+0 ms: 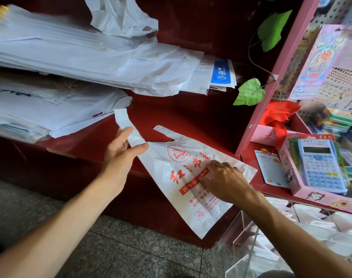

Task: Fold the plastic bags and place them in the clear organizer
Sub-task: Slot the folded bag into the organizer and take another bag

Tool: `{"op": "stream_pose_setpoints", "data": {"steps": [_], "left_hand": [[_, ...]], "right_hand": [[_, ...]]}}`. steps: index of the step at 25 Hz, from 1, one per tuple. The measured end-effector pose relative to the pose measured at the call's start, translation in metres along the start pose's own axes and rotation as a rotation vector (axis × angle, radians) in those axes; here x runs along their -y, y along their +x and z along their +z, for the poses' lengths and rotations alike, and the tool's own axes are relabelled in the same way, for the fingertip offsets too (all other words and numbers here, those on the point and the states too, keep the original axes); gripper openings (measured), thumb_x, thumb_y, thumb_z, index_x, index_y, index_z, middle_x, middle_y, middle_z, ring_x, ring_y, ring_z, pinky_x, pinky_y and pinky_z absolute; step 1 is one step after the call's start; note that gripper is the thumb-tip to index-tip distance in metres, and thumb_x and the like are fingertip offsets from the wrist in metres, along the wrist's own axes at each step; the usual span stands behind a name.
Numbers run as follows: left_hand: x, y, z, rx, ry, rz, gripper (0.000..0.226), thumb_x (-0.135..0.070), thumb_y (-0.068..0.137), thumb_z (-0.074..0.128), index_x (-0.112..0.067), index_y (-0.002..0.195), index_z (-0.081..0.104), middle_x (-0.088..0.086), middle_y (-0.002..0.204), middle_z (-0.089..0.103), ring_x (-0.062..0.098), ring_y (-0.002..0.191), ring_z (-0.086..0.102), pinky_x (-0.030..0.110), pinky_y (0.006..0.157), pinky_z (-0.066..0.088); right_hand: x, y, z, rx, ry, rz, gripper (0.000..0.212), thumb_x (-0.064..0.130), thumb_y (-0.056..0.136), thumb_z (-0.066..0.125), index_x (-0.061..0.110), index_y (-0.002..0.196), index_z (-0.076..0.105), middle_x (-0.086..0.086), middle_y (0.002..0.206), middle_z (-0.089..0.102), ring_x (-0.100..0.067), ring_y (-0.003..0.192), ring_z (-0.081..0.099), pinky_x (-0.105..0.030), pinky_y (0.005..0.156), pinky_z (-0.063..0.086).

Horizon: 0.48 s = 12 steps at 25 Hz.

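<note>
Pinned flat by the spread right hand (224, 180), the plastic bag (191, 177) is laid diagonally; its far handle (129, 127) is pinched by the left hand (123, 151)

Plastic bag (193, 177): laid flat on the shelf ledge (151, 117), lower corner hanging past the front edge. Left hand (123, 151) placed at the bag's left handle; right hand (223, 179) rested on its middle. Bag stacks (70, 57) were kept behind and left. Calculator (319, 167) was set on the right. Clear organizer (271, 243) was positioned below, at lower right.
</note>
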<state>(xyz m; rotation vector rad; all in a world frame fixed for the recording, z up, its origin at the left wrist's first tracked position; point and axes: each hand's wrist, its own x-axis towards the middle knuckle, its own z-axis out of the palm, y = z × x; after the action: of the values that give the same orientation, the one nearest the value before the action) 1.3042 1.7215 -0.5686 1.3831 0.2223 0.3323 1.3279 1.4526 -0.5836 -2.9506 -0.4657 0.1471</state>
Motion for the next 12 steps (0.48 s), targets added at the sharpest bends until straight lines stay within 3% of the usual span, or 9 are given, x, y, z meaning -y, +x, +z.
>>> {"op": "stream_pose_setpoints", "data": {"steps": [3, 4, 6, 8, 10, 12], "left_hand": [[0.003, -0.003, -0.003, -0.075, 0.557, -0.194, 0.092, -0.021, 0.078, 0.077, -0.03, 0.154, 0.027, 0.0, 0.166, 0.005, 0.018, 0.151, 0.014, 0.037, 0.121, 0.017], [0.005, -0.006, -0.004, -0.069, 0.723, -0.175, 0.089, -0.021, 0.082, 0.075, -0.029, 0.155, 0.024, 0.001, 0.166, 0.0, 0.019, 0.152, 0.009, 0.036, 0.121, 0.016], [0.01, -0.009, -0.005, -0.034, 0.936, 0.074, 0.073, -0.02, 0.084, 0.072, -0.023, 0.148, 0.039, 0.005, 0.162, 0.018, 0.023, 0.148, 0.019, 0.033, 0.117, 0.02], [0.014, -0.012, -0.001, 0.102, 1.013, 0.327, 0.048, -0.027, 0.084, 0.069, -0.017, 0.13, 0.059, 0.001, 0.14, 0.048, 0.025, 0.13, 0.044, 0.03, 0.107, 0.032], [0.016, -0.02, 0.009, 0.364, 1.094, 0.369, 0.057, -0.054, 0.083, 0.051, -0.019, 0.127, 0.062, -0.006, 0.13, 0.056, 0.018, 0.123, 0.052, 0.027, 0.103, 0.037], [0.021, -0.027, 0.017, 0.61, 1.288, 0.313, 0.068, -0.068, 0.086, 0.035, -0.027, 0.138, 0.051, -0.011, 0.142, 0.047, 0.011, 0.133, 0.043, 0.034, 0.113, 0.031]], "right_hand": [[0.0, 0.001, 0.001, 0.012, -0.139, -0.027, 0.062, 0.063, 0.097, 0.034, 0.023, 0.144, 0.039, 0.006, 0.151, 0.04, -0.025, 0.133, 0.039, -0.045, 0.107, 0.034], [0.0, 0.002, 0.002, 0.014, -0.158, -0.026, 0.063, 0.063, 0.097, 0.033, 0.023, 0.146, 0.036, 0.005, 0.153, 0.037, -0.025, 0.133, 0.037, -0.045, 0.106, 0.034], [0.004, 0.006, 0.004, 0.009, -0.177, 0.0, 0.064, 0.063, 0.097, 0.031, 0.022, 0.146, 0.034, 0.003, 0.152, 0.037, -0.025, 0.132, 0.037, -0.044, 0.105, 0.036], [0.009, 0.012, 0.006, -0.017, -0.221, 0.033, 0.065, 0.063, 0.097, 0.029, 0.02, 0.146, 0.035, -0.001, 0.148, 0.039, -0.028, 0.13, 0.039, -0.044, 0.104, 0.037], [0.015, 0.016, 0.008, -0.023, -0.239, 0.069, 0.065, 0.063, 0.098, 0.026, 0.018, 0.144, 0.036, -0.004, 0.145, 0.04, -0.03, 0.129, 0.039, -0.046, 0.104, 0.035], [0.019, 0.017, 0.009, -0.046, -0.211, 0.077, 0.064, 0.062, 0.099, 0.022, 0.019, 0.143, 0.038, -0.005, 0.147, 0.037, -0.03, 0.13, 0.039, -0.048, 0.104, 0.033]]}}
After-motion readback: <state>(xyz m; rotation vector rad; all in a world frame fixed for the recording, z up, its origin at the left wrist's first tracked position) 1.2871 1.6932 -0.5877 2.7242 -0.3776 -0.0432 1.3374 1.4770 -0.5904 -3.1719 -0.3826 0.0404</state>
